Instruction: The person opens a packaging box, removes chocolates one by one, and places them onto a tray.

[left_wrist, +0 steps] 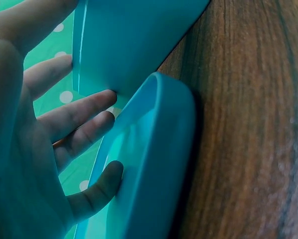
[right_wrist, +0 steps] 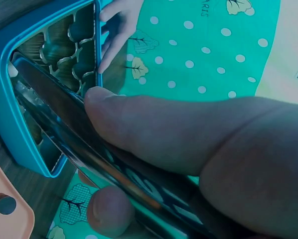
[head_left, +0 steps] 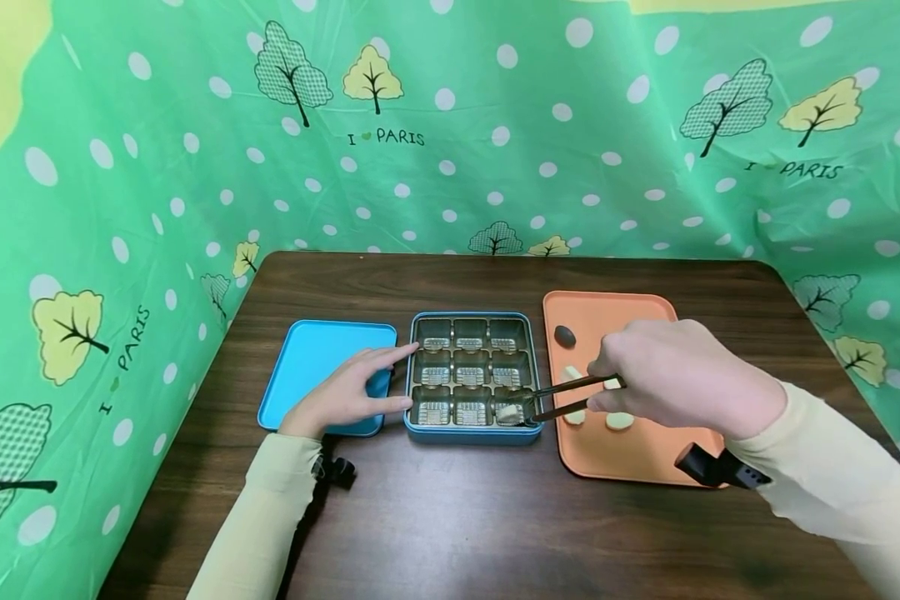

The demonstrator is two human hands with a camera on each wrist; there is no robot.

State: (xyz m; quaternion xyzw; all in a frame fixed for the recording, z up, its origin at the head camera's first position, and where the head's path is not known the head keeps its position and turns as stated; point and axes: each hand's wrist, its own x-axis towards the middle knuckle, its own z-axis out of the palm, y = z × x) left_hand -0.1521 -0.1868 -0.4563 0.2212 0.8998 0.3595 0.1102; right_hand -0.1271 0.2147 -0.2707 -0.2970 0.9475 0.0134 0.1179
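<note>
A blue tin box point(head_left: 471, 435) point(right_wrist: 4, 99) with a nine-cell gold insert sits mid-table. My right hand point(head_left: 671, 375) grips dark tongs point(head_left: 570, 396) point(right_wrist: 89, 154), whose tips hold a pale piece point(head_left: 508, 412) in the box's front right cell. My left hand point(head_left: 348, 387) point(left_wrist: 49, 149) lies flat with straight fingers on the blue lid point(head_left: 315, 367) point(left_wrist: 154, 164), fingertips touching the box's left wall. On the orange tray point(head_left: 630, 454) lie a dark piece point(head_left: 566, 336) and pale pieces point(head_left: 619, 420), partly hidden by my right hand.
The dark wooden table point(head_left: 495, 517) is walled by a green dotted cloth point(head_left: 450, 125) at the back and both sides. Black wrist-camera mounts point(head_left: 708, 467) sit at each sleeve. The box's other cells hold only patterned foil.
</note>
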